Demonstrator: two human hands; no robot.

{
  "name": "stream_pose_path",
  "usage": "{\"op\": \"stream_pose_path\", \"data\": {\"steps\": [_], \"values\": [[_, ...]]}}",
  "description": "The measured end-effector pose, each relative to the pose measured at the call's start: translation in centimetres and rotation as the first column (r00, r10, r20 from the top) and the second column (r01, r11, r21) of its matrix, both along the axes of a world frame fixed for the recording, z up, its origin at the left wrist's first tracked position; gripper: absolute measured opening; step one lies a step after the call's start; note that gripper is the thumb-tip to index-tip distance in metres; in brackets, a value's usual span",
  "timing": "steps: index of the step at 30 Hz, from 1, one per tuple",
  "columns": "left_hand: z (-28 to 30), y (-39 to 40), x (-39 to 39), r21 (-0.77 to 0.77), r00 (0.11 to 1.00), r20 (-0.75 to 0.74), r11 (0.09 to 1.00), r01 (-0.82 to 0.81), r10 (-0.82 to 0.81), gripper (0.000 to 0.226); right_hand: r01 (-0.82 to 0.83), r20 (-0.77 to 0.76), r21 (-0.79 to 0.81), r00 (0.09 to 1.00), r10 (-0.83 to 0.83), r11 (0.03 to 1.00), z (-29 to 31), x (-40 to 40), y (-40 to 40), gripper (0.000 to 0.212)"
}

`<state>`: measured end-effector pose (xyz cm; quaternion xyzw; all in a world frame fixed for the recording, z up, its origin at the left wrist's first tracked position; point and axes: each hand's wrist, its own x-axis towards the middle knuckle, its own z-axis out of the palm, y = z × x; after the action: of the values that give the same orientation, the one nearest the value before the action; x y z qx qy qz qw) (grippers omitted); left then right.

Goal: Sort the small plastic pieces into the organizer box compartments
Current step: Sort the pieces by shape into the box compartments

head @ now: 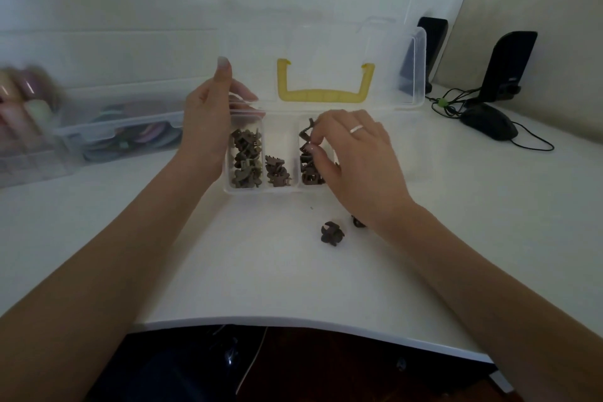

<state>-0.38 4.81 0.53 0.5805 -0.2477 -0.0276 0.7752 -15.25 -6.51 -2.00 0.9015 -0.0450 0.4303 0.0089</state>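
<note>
A clear organizer box stands open on the white table, its lid with a yellow handle raised behind it. Olive-brown pieces fill the left compartment, browner pieces lie in the middle one, and dark brown pieces in the right one. My left hand grips the box's back left corner, thumb up along the lid. My right hand hovers over the right compartment and pinches a dark brown piece. A loose dark piece lies in front of the box, another piece half hidden by my right wrist.
A clear bin with coloured items sits at the left, blurred. At the back right stand two black speakers, a black mouse and cables. The table's front edge curves near my body.
</note>
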Motion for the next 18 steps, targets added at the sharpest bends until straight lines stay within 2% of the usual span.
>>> {"op": "stream_pose_path", "data": {"steps": [7, 9, 15, 18], "values": [[-0.1, 0.0, 0.2, -0.004, 1.0, -0.003, 1.0, 0.01, -0.01, 0.051, 0.0, 0.065, 0.048, 0.998, -0.003, 0.999, 0.0, -0.7, -0.4, 0.013], [-0.1, 0.0, 0.1, -0.009, 1.0, -0.002, 1.0, 0.013, -0.013, 0.051, -0.009, 0.071, 0.016, 0.997, 0.008, 1.0, 0.1, -1.1, -0.5, 0.016], [-0.2, -0.1, 0.1, -0.013, 1.0, -0.007, 1.0, -0.007, 0.007, 0.051, 0.113, -0.05, -0.141, 0.991, -0.121, 0.984, 0.1, -1.4, -0.4, 0.033], [-0.3, 0.0, 0.4, -0.008, 1.0, -0.016, 1.0, -0.002, 0.002, 0.052, 0.072, -0.077, -0.083, 0.994, -0.078, 0.994, 0.1, -1.4, -0.3, 0.036]]}}
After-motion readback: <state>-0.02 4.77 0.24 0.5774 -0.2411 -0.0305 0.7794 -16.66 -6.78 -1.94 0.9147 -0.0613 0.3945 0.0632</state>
